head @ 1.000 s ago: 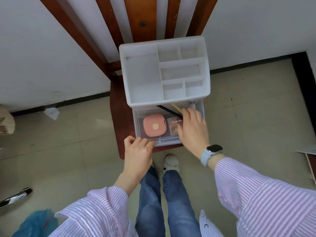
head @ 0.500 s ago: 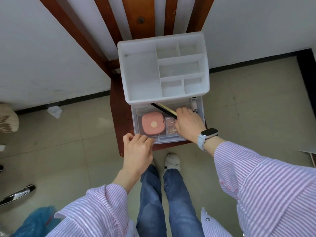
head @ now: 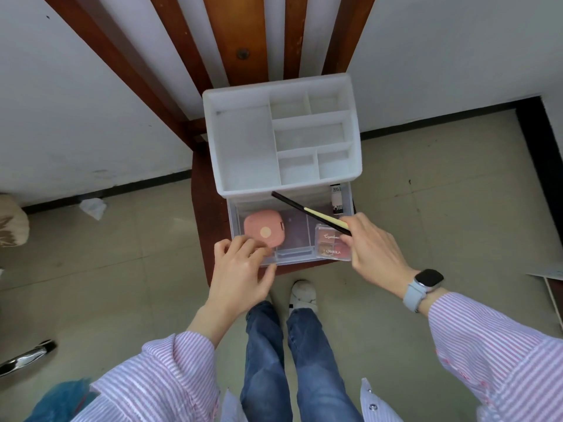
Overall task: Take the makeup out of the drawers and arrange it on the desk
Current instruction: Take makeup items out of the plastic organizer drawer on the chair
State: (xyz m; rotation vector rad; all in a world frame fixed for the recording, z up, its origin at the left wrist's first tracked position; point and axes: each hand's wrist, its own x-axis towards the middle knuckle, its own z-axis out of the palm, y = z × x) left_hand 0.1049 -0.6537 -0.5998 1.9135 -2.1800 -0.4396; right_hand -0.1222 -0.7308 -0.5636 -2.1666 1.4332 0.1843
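Note:
A white plastic organizer (head: 243,147) with empty top compartments stands on a wooden chair seat (head: 201,208). Its clear drawer (head: 234,220) is pulled out toward me. Inside lie a pink compact (head: 263,228), a small eyeshadow palette (head: 330,243) and a white tube (head: 336,197). My right hand (head: 371,248) pinches a thin black and cream brush (head: 307,212) and a corner of the palette, the brush angled up over the drawer. My left hand (head: 240,269) rests with curled fingers on the drawer's front left edge, touching the compact's rim.
The chair's slatted wooden back (head: 240,41) rises behind the organizer against a white wall. My legs and a white shoe (head: 301,293) are below the seat. A crumpled tissue (head: 91,207) lies on the tiled floor at left, a blue bag (head: 58,400) at bottom left.
My right hand has pulled back out of the drawer, lifting the brush and drawing the palette toward the front right. My left hand stays at the drawer front.

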